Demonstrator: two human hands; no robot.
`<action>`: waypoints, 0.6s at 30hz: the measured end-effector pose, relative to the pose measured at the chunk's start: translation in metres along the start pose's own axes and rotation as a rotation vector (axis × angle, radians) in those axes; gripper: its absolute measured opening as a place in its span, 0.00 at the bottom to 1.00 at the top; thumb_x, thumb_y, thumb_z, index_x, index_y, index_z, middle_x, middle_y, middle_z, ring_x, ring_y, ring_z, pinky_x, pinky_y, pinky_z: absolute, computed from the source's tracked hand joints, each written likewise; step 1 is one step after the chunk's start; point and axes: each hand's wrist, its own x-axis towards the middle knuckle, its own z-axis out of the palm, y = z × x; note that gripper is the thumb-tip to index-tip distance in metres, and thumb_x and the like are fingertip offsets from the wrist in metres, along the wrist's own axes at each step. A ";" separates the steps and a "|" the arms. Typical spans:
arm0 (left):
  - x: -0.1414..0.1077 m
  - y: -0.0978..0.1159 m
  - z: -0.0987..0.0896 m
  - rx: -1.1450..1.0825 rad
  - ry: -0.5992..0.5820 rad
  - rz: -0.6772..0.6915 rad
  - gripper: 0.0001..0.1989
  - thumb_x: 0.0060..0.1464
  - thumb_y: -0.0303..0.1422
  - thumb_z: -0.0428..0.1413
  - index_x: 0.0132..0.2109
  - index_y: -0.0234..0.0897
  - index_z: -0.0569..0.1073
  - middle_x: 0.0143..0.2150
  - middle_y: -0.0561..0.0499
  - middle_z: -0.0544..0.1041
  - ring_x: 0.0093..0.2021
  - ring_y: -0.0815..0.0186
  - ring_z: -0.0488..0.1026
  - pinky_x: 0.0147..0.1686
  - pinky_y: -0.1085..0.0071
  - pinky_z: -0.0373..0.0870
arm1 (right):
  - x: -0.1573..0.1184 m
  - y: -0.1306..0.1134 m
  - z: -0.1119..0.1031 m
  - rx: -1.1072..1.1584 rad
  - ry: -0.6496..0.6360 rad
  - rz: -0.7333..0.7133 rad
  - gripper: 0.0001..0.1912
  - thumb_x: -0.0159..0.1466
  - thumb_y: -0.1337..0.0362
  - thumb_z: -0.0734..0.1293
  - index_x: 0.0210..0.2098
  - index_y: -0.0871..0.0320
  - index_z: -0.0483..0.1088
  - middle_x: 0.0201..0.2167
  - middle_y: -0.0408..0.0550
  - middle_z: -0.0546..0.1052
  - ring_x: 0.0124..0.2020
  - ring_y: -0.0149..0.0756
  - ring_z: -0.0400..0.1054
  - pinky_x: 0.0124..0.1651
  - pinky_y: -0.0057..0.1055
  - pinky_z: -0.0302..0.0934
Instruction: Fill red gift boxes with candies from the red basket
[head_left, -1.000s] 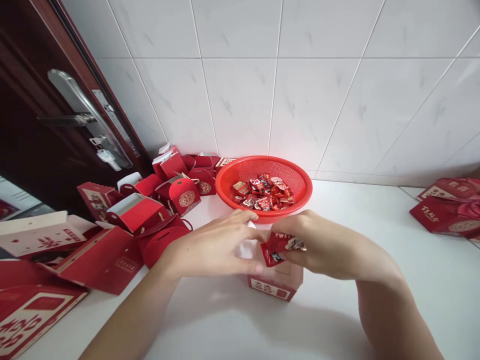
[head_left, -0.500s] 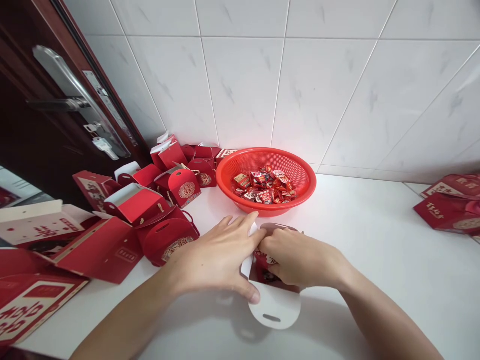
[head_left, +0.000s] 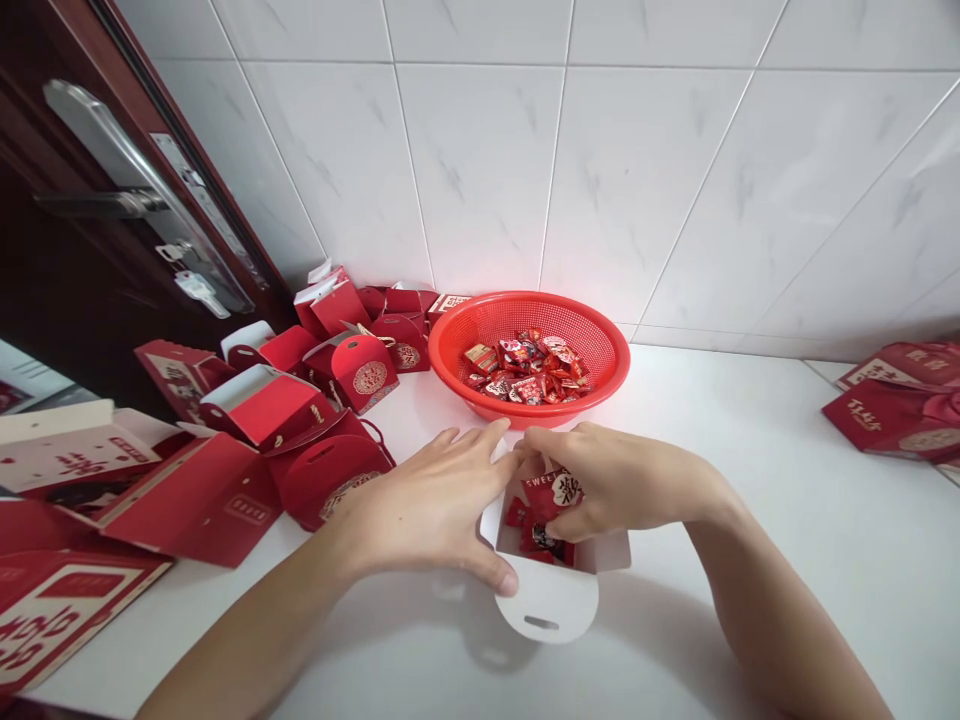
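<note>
An open box (head_left: pixel 547 600) with a white inside stands before me, its slotted flap folded toward me. Red wrapped sweets (head_left: pixel 536 535) lie inside. My left hand (head_left: pixel 431 505) rests along the box's left side, fingers spread and thumb on the near flap. My right hand (head_left: pixel 619 485) reaches over the box's right and far side, fingers bent; whether they pinch the box edge or a sweet is hidden. Just beyond my hands is a red mesh basket (head_left: pixel 450 385) with wrapped sweets (head_left: pixel 529 368) in it.
Several red gift boxes (head_left: pixel 274 405) crowd the left of the white table (head_left: pixel 750 450). More red boxes (head_left: pixel 892 410) sit at the far right. A tiled wall (head_left: pixel 480 150) rises behind, and a dark door with a metal handle (head_left: pixel 135 200) is at the left.
My right hand has risen and shifted slightly right, showing more sweets inside the box. A flap at the box's right side has come into view. My left hand remains at the left side.
</note>
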 end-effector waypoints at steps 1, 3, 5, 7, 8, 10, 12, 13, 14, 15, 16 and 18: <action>0.000 0.000 -0.001 -0.004 -0.007 -0.005 0.38 0.45 0.50 0.68 0.61 0.42 0.69 0.65 0.41 0.65 0.64 0.42 0.64 0.62 0.51 0.63 | 0.000 0.001 -0.002 0.049 -0.023 -0.017 0.19 0.54 0.70 0.74 0.45 0.56 0.71 0.38 0.44 0.79 0.32 0.33 0.69 0.31 0.27 0.58; 0.001 0.000 -0.002 -0.010 -0.017 -0.015 0.40 0.45 0.50 0.68 0.62 0.43 0.67 0.64 0.42 0.65 0.65 0.42 0.64 0.62 0.51 0.62 | 0.000 0.002 -0.005 0.128 -0.067 -0.030 0.22 0.54 0.71 0.74 0.47 0.57 0.70 0.40 0.44 0.79 0.33 0.33 0.69 0.32 0.27 0.60; 0.001 -0.001 -0.003 -0.019 -0.021 -0.021 0.40 0.45 0.50 0.68 0.62 0.44 0.67 0.64 0.42 0.66 0.64 0.43 0.64 0.62 0.52 0.62 | 0.002 0.001 -0.007 0.182 -0.094 -0.031 0.22 0.53 0.73 0.74 0.47 0.57 0.71 0.41 0.44 0.79 0.35 0.33 0.70 0.33 0.26 0.61; 0.001 -0.001 -0.004 -0.029 -0.020 -0.019 0.37 0.45 0.50 0.68 0.60 0.43 0.69 0.61 0.44 0.67 0.63 0.44 0.66 0.62 0.53 0.63 | 0.004 -0.001 -0.007 0.211 -0.123 -0.026 0.19 0.54 0.75 0.74 0.45 0.58 0.72 0.39 0.43 0.79 0.36 0.33 0.71 0.33 0.26 0.61; 0.001 -0.001 -0.005 -0.033 -0.021 -0.016 0.36 0.44 0.50 0.68 0.59 0.44 0.70 0.60 0.44 0.68 0.62 0.45 0.67 0.62 0.54 0.63 | 0.005 -0.002 -0.006 0.205 -0.131 -0.018 0.18 0.54 0.75 0.73 0.44 0.58 0.73 0.39 0.43 0.79 0.37 0.33 0.71 0.34 0.26 0.61; 0.001 -0.001 -0.006 -0.031 -0.025 -0.023 0.36 0.44 0.50 0.68 0.59 0.44 0.71 0.59 0.45 0.68 0.61 0.45 0.67 0.60 0.54 0.64 | 0.007 -0.004 -0.003 0.132 -0.130 0.002 0.18 0.55 0.74 0.73 0.44 0.58 0.75 0.42 0.45 0.80 0.39 0.34 0.72 0.35 0.26 0.60; 0.001 0.000 -0.007 -0.019 -0.034 -0.039 0.37 0.45 0.51 0.67 0.60 0.45 0.70 0.59 0.45 0.68 0.60 0.44 0.67 0.58 0.54 0.66 | 0.008 -0.007 0.002 0.005 -0.114 0.033 0.17 0.55 0.73 0.73 0.44 0.57 0.77 0.44 0.46 0.80 0.39 0.36 0.72 0.34 0.27 0.58; 0.000 0.000 -0.007 -0.011 -0.036 -0.044 0.37 0.45 0.51 0.67 0.60 0.45 0.70 0.59 0.44 0.68 0.60 0.44 0.67 0.57 0.53 0.67 | 0.009 -0.009 0.004 -0.061 -0.102 0.048 0.15 0.56 0.72 0.72 0.43 0.57 0.78 0.44 0.46 0.79 0.38 0.35 0.71 0.33 0.28 0.56; 0.000 0.000 -0.007 -0.003 -0.036 -0.043 0.37 0.45 0.52 0.67 0.60 0.44 0.70 0.58 0.44 0.68 0.60 0.44 0.67 0.56 0.54 0.67 | 0.009 -0.010 0.007 -0.122 -0.086 0.062 0.12 0.57 0.72 0.71 0.41 0.57 0.79 0.43 0.46 0.79 0.37 0.35 0.71 0.31 0.28 0.54; 0.000 0.000 -0.007 0.003 -0.035 -0.038 0.36 0.45 0.52 0.67 0.59 0.44 0.70 0.58 0.45 0.68 0.60 0.44 0.67 0.56 0.54 0.67 | 0.008 -0.012 0.010 -0.175 -0.071 0.076 0.10 0.58 0.72 0.69 0.38 0.57 0.79 0.43 0.47 0.79 0.35 0.34 0.71 0.30 0.29 0.52; 0.000 0.000 -0.007 0.009 -0.033 -0.033 0.35 0.45 0.52 0.67 0.58 0.43 0.71 0.57 0.45 0.68 0.59 0.45 0.68 0.56 0.54 0.67 | 0.008 -0.014 0.013 -0.222 -0.060 0.093 0.09 0.59 0.72 0.68 0.37 0.57 0.79 0.42 0.47 0.79 0.32 0.33 0.70 0.29 0.30 0.50; 0.000 0.000 -0.007 0.013 -0.028 -0.022 0.34 0.45 0.52 0.67 0.56 0.42 0.72 0.57 0.45 0.69 0.58 0.46 0.68 0.58 0.55 0.66 | 0.007 -0.017 0.019 -0.300 -0.021 0.129 0.08 0.61 0.73 0.66 0.34 0.58 0.78 0.39 0.48 0.79 0.29 0.31 0.68 0.27 0.31 0.47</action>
